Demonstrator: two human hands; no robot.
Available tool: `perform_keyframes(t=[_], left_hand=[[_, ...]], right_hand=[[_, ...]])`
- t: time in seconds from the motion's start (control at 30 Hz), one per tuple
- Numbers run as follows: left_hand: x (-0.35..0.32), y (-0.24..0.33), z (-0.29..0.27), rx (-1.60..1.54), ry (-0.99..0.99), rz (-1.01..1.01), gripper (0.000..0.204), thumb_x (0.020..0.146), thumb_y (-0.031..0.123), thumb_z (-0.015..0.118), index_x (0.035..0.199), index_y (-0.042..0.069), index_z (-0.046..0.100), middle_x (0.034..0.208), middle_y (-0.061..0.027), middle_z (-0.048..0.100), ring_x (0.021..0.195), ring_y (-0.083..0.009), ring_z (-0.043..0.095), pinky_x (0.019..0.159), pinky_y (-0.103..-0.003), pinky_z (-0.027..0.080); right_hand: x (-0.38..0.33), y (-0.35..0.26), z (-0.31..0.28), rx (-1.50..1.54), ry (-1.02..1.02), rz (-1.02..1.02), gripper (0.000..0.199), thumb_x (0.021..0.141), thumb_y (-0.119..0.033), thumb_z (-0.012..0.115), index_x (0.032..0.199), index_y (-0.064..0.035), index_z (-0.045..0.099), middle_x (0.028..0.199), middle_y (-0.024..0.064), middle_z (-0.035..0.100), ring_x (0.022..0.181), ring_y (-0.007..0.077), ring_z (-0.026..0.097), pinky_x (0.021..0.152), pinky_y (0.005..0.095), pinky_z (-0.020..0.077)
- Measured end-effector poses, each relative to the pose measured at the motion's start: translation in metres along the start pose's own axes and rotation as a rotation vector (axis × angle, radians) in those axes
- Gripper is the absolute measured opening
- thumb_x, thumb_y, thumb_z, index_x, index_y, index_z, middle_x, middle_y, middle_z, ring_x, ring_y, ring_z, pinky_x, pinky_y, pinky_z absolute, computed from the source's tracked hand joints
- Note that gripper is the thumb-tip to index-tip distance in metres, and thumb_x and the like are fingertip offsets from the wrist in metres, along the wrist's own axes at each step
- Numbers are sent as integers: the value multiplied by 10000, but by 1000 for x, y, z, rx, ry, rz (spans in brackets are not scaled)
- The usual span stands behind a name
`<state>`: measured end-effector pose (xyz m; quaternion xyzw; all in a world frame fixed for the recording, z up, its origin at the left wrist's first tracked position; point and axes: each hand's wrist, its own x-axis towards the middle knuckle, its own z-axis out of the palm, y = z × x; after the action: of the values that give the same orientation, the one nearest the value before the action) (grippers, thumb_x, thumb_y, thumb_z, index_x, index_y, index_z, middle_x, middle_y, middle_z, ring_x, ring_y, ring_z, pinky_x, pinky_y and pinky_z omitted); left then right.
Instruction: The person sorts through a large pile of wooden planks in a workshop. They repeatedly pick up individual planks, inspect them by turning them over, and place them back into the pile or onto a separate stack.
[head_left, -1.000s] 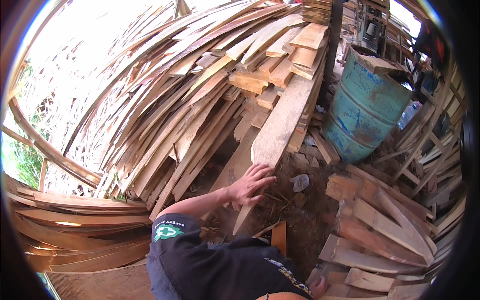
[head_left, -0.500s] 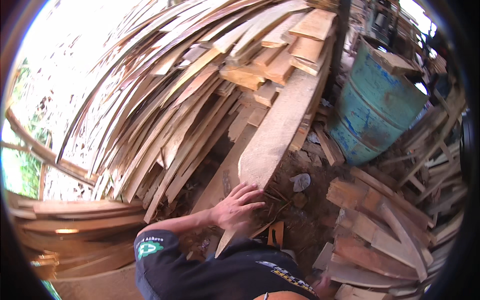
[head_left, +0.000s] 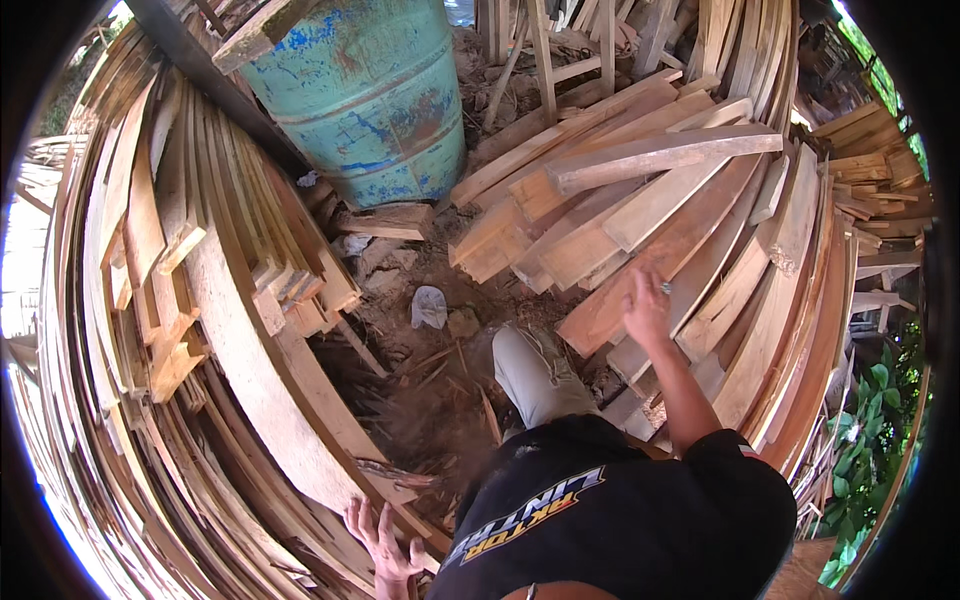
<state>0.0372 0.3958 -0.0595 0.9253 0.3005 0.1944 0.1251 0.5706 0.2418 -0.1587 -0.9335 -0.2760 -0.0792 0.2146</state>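
Observation:
A long pale plank (head_left: 265,400) slopes down the left stack toward me. My left hand (head_left: 385,553) is at its near end, fingers spread and touching or just beside the wood; the exact contact is hard to make out. Out to the right, my right hand (head_left: 648,310) is over a reddish-brown plank (head_left: 603,312) in another pile, with its fingers apart and slightly bent. A ring shows on one finger. Nothing is visible in this hand, and I cannot tell whether it touches the plank. Beyond it, a thick beam (head_left: 665,158) lies across the top of the pile.
A dented blue-green drum (head_left: 375,105) stands at the back, with a wood block (head_left: 262,35) on its rim. A crumpled pale plastic scrap (head_left: 429,307) and wood splinters litter the dirt between the stacks. Green leaves (head_left: 865,410) show at the far right.
My view has swung right, so the drum and right pile now sit further left. My right arm has come up over that pile. My left hand remains at the pale plank's near end.

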Motion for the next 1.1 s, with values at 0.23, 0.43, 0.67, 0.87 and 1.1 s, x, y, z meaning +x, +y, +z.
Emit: perform_keyframes(t=[0.23,0.43,0.67,0.87,1.1], left_hand=[[-7,-15,8,14,20,19,699,892,613,407,1367,105,477,1442,-243,345,1363,-480,271,1083,-664,185],[-14,-60,9,331,-71,160,461,928,434,480,1258,134,595,1285,-165,529,1148,-496,504,894,-628,422],[233,-73,-41,235,-278,80,541,919,457,479,1338,116,522,1400,-185,457,1242,-493,442,974,-624,370],[427,-60,9,68,-526,-75,557,909,434,517,1341,83,501,1381,-207,469,1253,-464,442,1006,-579,360],[540,-22,36,-62,-949,-221,583,896,407,562,1345,44,478,1359,-232,484,1266,-429,443,1043,-526,348]], right_hand=[[28,81,63,-289,-169,511,643,930,-410,483,1450,-65,326,1509,220,289,1375,374,318,1118,495,276],[63,85,103,-378,184,553,598,912,-414,518,1342,-6,438,1388,248,409,1262,435,398,1068,493,331],[69,56,79,-417,-37,709,578,943,-338,496,1419,-25,397,1505,211,313,1377,413,293,1141,473,249],[79,58,90,-334,7,820,586,916,-236,550,1441,-40,378,1511,201,309,1402,384,268,1145,472,246],[-16,200,202,-237,223,613,607,861,-98,612,1424,-52,389,1444,226,354,1333,387,356,1097,437,331]])
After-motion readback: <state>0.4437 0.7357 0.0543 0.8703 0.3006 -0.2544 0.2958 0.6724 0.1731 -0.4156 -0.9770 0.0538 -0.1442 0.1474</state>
